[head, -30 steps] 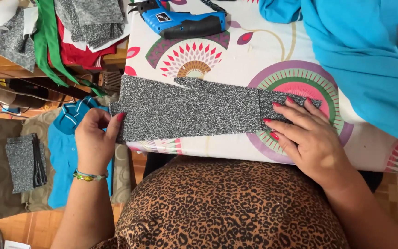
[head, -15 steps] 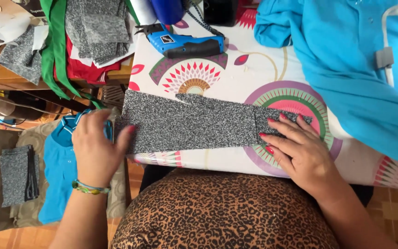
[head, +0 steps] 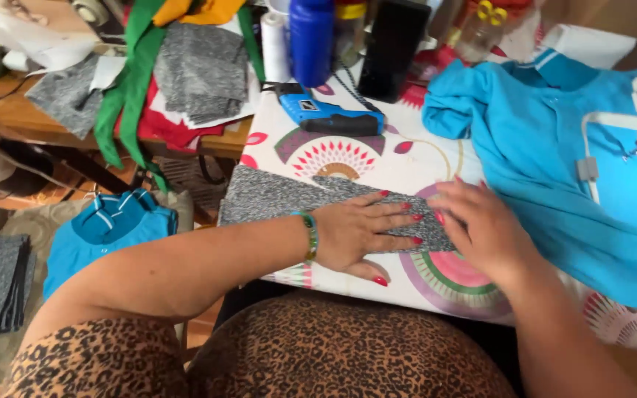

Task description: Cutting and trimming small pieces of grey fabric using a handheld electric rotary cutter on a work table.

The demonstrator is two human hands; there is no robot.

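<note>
Head cam looking down: grey speckled fabric strip (head: 282, 195) lies flat on the patterned table (head: 348, 158), long axis running roughly 9 to 3 o'clock. Both hands are spread flat, palms down, gripping nothing — left hand (head: 359, 232) presses on the strip's middle, right hand (head: 481, 228) sits on its 3 o'clock end, just beside the turquoise shirt (head: 554, 155). Left is nearer the free length stretching off toward 9. Half a second ago the left hand was out at the strip's 9 o'clock end by the table edge — now it's slid inward, fingertips nearly meeting the right. Blue tool (head: 326, 114) sits at 12.
</note>
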